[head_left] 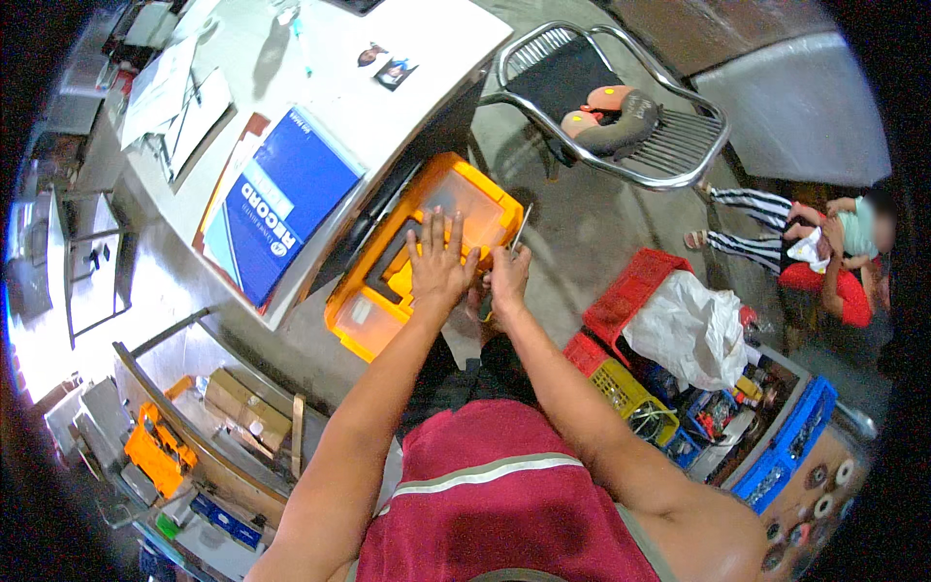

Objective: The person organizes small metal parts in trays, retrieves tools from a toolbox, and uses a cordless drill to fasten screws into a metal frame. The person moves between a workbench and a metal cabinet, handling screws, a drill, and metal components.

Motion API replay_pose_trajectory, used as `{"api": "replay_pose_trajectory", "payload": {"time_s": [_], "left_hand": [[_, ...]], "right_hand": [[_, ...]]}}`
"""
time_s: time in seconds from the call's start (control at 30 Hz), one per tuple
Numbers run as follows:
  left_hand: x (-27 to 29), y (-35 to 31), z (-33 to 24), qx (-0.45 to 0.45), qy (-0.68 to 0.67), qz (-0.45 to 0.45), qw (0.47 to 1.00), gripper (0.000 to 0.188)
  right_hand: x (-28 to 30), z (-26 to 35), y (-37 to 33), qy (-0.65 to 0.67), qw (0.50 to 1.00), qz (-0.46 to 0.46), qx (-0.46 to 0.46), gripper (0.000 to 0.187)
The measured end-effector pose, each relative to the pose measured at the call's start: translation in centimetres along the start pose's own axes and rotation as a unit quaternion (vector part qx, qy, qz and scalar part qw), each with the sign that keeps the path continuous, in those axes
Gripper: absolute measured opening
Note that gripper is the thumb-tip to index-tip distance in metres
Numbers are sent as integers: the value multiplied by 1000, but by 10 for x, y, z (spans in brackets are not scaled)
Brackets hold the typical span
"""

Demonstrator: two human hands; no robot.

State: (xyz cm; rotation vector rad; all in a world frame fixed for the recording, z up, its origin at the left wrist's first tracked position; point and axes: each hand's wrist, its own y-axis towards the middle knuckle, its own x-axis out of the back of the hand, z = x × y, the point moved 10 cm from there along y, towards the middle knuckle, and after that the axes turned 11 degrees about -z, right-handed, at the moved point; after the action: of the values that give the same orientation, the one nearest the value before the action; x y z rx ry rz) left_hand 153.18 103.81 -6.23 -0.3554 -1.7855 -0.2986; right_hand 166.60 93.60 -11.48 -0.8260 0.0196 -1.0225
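An orange toolbox (347, 308) with see-through lid panels and a dark carry handle (388, 260) sits in front of me, beside the desk. My left hand (441, 267) lies flat on top of it, fingers stretched out, partly covering the handle area. At the toolbox's right edge, my right hand (508, 281) is closed round a thin metal tool (524, 221). A narrow shiny end sticks up past the fingers; the rest is mostly hidden in the grip, so its exact kind cannot be told.
A white desk (436, 48) bears a blue binder (281, 209) and papers. A metal chair (669, 165) holds a neck pillow (621, 126). Right of me are a red crate (621, 301), a white sack (689, 330) and a yellow basket (630, 398). A person with a child sits at far right.
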Motion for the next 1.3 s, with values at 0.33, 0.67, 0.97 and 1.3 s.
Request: {"api": "replay_pose_trajectory", "payload": {"time_s": [0.33, 0.67, 0.97, 1.3], "left_hand": [[138, -101, 105, 152, -210, -101, 960, 55], [140, -571, 202, 621, -73, 31, 780, 46], [-31, -848, 93, 661, -217, 291, 657, 47], [19, -866, 198, 666, -228, -84, 706, 47]], "right_hand": [[38, -147, 27, 150, 918, 109, -351, 20], [-36, -253, -108, -63, 838, 346, -417, 9], [-38, -215, -135, -66, 901, 329, -274, 24], [-71, -216, -126, 7, 948, 276, -160, 19]]}}
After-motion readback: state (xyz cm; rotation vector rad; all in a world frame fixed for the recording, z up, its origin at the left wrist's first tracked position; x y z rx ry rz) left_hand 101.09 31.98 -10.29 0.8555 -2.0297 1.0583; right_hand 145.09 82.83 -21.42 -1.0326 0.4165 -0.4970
